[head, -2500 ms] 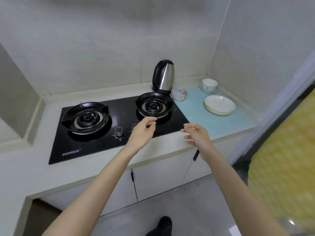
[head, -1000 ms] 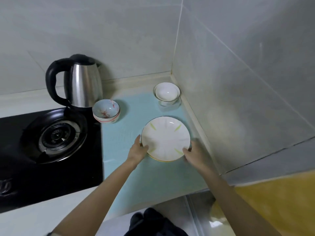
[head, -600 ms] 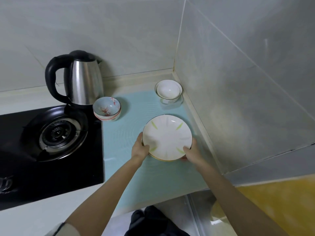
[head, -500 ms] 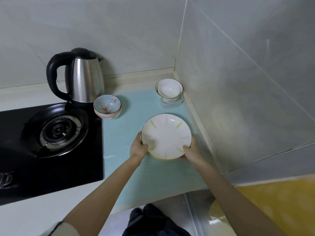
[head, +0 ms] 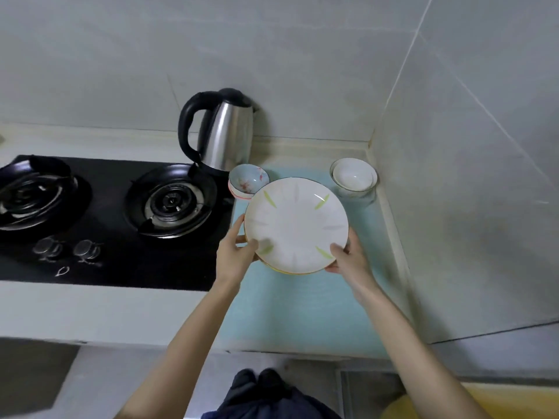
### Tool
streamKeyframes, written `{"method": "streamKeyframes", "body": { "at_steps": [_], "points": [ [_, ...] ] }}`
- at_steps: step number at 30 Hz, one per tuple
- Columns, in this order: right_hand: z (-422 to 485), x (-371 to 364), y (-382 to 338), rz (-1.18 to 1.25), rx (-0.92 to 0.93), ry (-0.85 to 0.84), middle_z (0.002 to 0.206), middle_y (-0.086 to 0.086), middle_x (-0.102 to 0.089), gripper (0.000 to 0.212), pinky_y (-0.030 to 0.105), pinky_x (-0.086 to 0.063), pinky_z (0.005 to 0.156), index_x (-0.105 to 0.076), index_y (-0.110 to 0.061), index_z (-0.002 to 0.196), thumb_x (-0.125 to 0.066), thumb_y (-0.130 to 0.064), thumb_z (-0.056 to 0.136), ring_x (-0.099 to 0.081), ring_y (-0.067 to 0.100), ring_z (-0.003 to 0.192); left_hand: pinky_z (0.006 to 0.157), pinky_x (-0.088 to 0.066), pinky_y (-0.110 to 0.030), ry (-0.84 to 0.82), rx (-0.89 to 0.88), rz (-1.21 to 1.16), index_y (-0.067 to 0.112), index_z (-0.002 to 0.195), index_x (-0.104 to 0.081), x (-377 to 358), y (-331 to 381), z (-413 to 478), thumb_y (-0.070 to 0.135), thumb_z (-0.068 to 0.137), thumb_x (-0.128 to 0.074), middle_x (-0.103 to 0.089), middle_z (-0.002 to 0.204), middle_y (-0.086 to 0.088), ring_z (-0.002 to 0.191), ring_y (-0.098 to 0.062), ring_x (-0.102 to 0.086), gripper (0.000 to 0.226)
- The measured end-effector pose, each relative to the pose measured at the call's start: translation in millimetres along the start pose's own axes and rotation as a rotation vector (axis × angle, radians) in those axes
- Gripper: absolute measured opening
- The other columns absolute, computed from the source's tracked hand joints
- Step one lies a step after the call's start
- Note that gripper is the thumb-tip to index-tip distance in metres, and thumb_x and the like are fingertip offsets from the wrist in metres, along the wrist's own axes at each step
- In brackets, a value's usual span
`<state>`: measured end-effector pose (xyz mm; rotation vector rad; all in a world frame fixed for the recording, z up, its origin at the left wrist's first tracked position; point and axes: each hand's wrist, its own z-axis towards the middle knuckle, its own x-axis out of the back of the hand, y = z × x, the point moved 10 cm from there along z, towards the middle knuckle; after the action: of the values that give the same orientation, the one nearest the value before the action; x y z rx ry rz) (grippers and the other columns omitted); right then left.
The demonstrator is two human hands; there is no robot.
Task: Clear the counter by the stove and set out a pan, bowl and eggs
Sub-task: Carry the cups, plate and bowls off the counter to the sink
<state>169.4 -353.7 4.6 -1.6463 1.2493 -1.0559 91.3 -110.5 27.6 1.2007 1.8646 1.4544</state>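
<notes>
Centre frame: left hand (head: 234,258) and right hand (head: 348,261) grip the green-leafed white plate (head: 295,225) by opposite rims, thumbs on top, fingers (head: 241,238) curled underneath, above the table's (head: 90,309) blue mat (head: 302,313).

We cannot read any words, numbers or brand names here. The black stove (head: 121,267) has small white marks under its two knobs (head: 48,247) and a little sign (head: 62,271) shaped like a drop, but they are too blurry to read.
</notes>
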Motion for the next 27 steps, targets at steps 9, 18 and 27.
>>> {"method": "streamKeyframes", "body": {
  "at_steps": [9, 18, 27],
  "points": [
    [-23, -83, -38, -0.091, 0.091, -0.222, 0.113, -0.005, -0.063, 0.048, 0.024, -0.051, 0.059, -0.049, -0.032, 0.128, -0.045, -0.005, 0.089, -0.065, 0.012, 0.086, 0.069, -0.059, -0.028, 0.162, 0.014, -0.111, 0.038, 0.126, -0.055, 101, 6, -48, -0.006, 0.079, -0.058, -0.069, 0.092, -0.009, 0.081, -0.02, -0.068, 0.064],
    [-87, -224, -54, -0.248, 0.199, -0.539, 0.114, -0.016, -0.064, 0.051, 0.041, -0.058, 0.078, -0.05, -0.042, 0.126, -0.049, -0.016, 0.082, -0.062, 0.015, 0.105, 0.07, -0.06, -0.025, 0.446, 0.041, -0.243, 0.034, 0.13, -0.054, 242, -27, -122, -0.005, 0.081, -0.055, -0.07, 0.1, -0.013, 0.086, -0.025, -0.069, 0.063],
    [-224, -376, -56, -0.388, 0.305, -0.812, 0.101, -0.017, -0.069, 0.052, 0.046, -0.055, 0.088, -0.051, -0.051, 0.12, -0.051, -0.021, 0.078, -0.064, 0.014, 0.1, 0.068, -0.058, -0.021, 0.679, 0.01, -0.369, 0.032, 0.134, -0.052, 403, -76, -243, -0.004, 0.079, -0.061, -0.068, 0.093, -0.011, 0.082, -0.021, -0.072, 0.066]
  ]
}}
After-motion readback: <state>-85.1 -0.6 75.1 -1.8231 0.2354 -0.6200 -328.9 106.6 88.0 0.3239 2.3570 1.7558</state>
